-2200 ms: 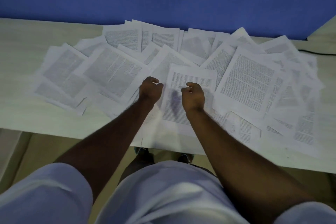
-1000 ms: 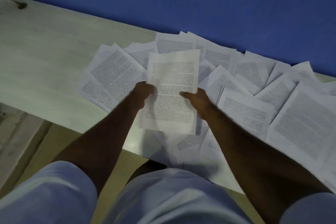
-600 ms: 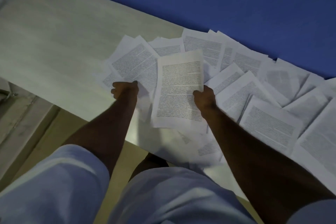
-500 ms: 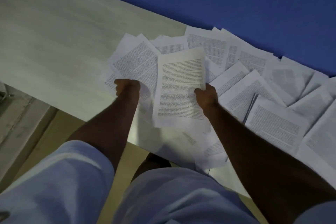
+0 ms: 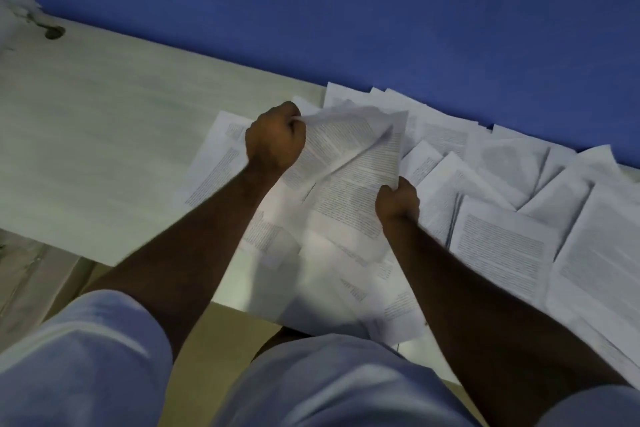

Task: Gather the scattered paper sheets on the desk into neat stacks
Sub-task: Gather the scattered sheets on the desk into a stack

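Left hand (image 5: 275,140) moved up since prior frame, now lifting a second sheet (image 5: 332,146).
Both grips closed on paper; right hand (image 5: 397,199) holds first sheet (image 5: 356,198); motion blur, fingers hidden; scattered sheets (image 5: 505,243) cut off R of surface (image 5: 104,135).

text on sheets (image 5: 502,246): unreadable | right sheets: cut by edge | left hand (image 5: 275,140): motion-blurred

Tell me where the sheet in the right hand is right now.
In the head view, the held sheet is centre frame above the scattered sheets, pinched at its right edge by the right hand; the left hand grips another sheet beside it.
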